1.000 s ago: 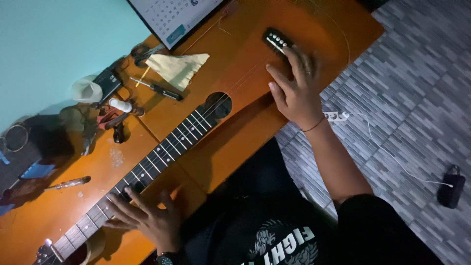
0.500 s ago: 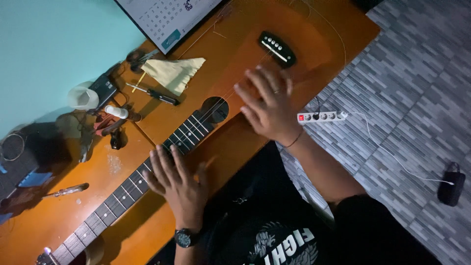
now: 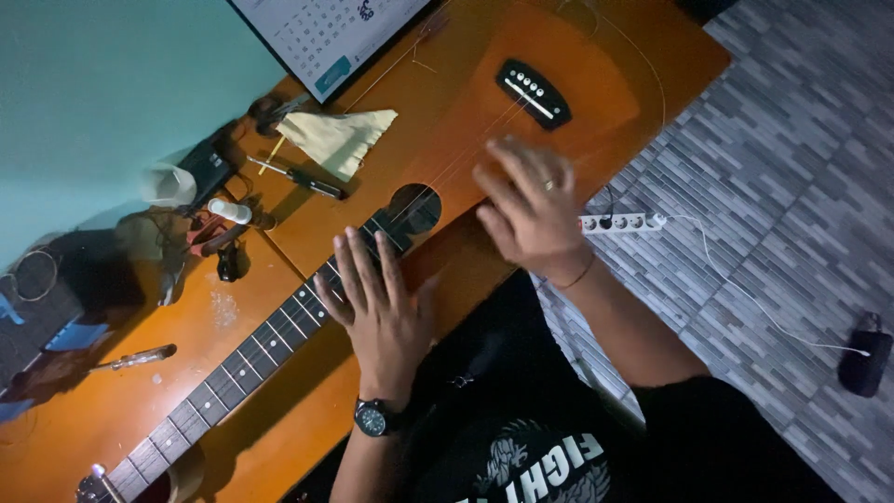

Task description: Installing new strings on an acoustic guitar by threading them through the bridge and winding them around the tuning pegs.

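An orange acoustic guitar (image 3: 577, 112) lies face up across the wooden surface (image 3: 140, 391), its neck running down to the left. The left hand (image 3: 377, 303) rests flat and unclenched on the fretboard (image 3: 251, 349) near the sound hole (image 3: 414, 207), seemingly pinning the neck steady. The right hand (image 3: 531, 210), fingers spread and gripping nothing, lies on the body between sound hole and bridge (image 3: 533, 91). A screwdriver (image 3: 298, 177) and yellow cloth (image 3: 340, 140) lie beside the guitar, within reach.
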